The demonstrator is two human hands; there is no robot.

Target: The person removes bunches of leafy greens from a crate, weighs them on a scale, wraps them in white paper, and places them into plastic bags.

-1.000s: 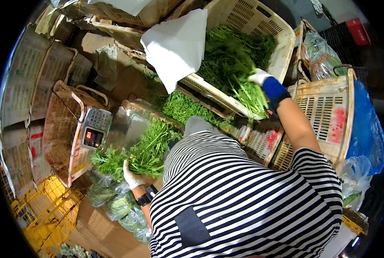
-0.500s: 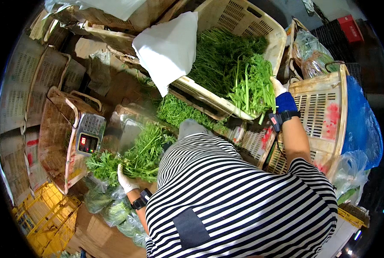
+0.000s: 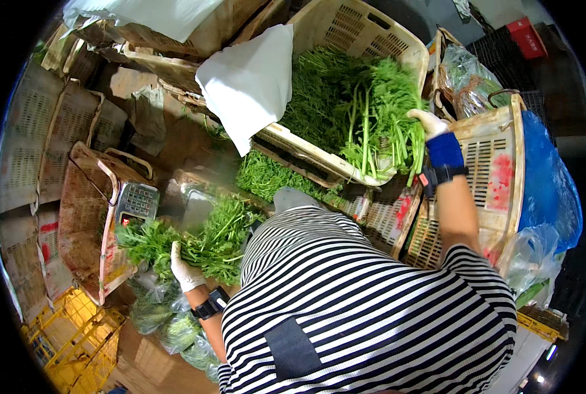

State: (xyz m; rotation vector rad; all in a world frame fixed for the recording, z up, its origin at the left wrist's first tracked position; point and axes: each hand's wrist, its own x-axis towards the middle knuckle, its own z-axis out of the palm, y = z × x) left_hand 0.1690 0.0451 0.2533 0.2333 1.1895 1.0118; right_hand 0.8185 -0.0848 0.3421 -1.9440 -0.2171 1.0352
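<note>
while the left hand grasps a bunch beside the scale, its fingers partly lost among leaves, the right hand touches the greens at the right side of the crate, and i cannot tell whether its grip is clenched on them. leaves hide the lower part of the scale's display, a white sheet covers the crate's left corner, and the left forearm and striped shirt partly block the bags below.

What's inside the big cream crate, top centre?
Feathery greens lie in the crate; the right hand touches a paler-stemmed bunch at its right side. The pile hides the crate's bottom, so whatever lies beneath can't be seen.
</note>
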